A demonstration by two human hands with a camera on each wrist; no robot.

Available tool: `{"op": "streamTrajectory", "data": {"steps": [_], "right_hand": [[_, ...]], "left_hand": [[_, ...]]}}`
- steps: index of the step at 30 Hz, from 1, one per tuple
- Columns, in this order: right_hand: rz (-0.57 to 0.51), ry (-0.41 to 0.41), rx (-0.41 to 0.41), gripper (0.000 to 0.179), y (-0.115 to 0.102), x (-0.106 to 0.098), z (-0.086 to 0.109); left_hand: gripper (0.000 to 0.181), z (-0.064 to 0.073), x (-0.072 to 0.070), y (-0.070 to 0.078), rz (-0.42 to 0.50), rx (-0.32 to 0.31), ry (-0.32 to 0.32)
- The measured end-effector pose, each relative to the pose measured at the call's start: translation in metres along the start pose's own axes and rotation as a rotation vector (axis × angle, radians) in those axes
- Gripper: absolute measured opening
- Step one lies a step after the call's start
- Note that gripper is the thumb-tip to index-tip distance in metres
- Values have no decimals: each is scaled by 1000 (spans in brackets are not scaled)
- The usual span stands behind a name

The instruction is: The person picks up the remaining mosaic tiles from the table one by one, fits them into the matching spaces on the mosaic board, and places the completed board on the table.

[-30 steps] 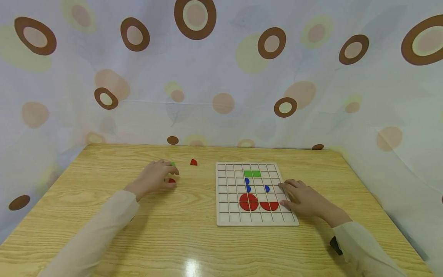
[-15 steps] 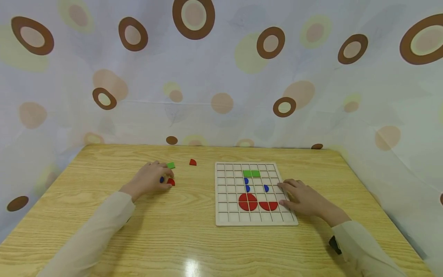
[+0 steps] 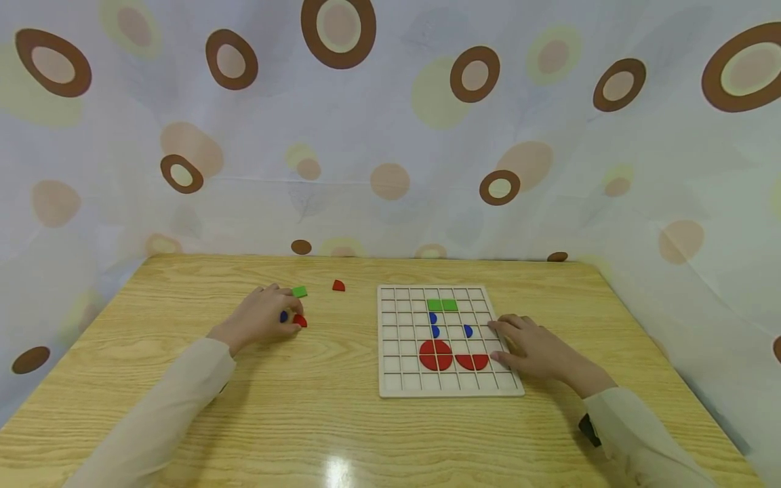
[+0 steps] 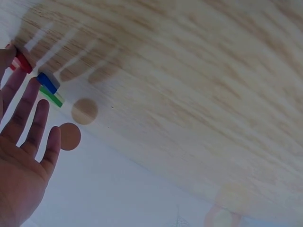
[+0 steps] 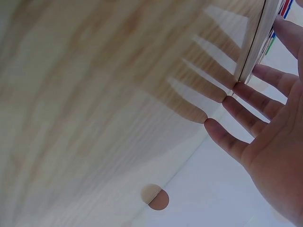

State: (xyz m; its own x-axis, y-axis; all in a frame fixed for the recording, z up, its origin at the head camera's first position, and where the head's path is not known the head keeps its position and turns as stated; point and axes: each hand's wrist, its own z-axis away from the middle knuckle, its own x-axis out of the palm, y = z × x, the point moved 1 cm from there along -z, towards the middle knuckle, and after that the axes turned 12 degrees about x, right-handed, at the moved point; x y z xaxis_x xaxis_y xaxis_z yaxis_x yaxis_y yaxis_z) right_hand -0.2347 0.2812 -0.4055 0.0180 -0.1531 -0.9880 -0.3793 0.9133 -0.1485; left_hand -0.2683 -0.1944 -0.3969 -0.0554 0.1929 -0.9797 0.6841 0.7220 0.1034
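My left hand (image 3: pixel 259 315) is over the left part of the table, with thumb and index finger pinching a red quarter-circle tile (image 3: pixel 299 320). A blue tile (image 4: pixel 47 82) lies under its fingers, and a green square tile (image 3: pixel 299 291) is just beyond them. My right hand (image 3: pixel 537 349) rests at the right edge of a white grid board (image 3: pixel 399 383), fingers extended and fingertips touching it. On the board are two green squares (image 3: pixel 442 305), several small blue half-circles (image 3: pixel 468 331), a red full circle (image 3: pixel 436 354) and a red half-circle (image 3: pixel 472 362).
Another red quarter-circle tile (image 3: pixel 338 286) lies on the wooden table (image 3: pixel 293 420) between the left hand and the board. A patterned cloth (image 3: pixel 390 224) hangs behind the table and along its sides.
My left hand has drawn back slightly to the left, and its thumb and index finger have closed on the red tile. The blue and green tiles show more. The right hand stays at the board.
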Motion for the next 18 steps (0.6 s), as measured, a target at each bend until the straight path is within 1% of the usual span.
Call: {"op": "streamTrajectory", "data": {"steps": [6,18], "right_hand": [[1,6,1,54,1,0,-1],[2,4,-3,54,0,0,-1]], "left_hand": [[14,-1,-2,0,18,7,-12],[15,-2,-5,3,2,13,-17]]}}
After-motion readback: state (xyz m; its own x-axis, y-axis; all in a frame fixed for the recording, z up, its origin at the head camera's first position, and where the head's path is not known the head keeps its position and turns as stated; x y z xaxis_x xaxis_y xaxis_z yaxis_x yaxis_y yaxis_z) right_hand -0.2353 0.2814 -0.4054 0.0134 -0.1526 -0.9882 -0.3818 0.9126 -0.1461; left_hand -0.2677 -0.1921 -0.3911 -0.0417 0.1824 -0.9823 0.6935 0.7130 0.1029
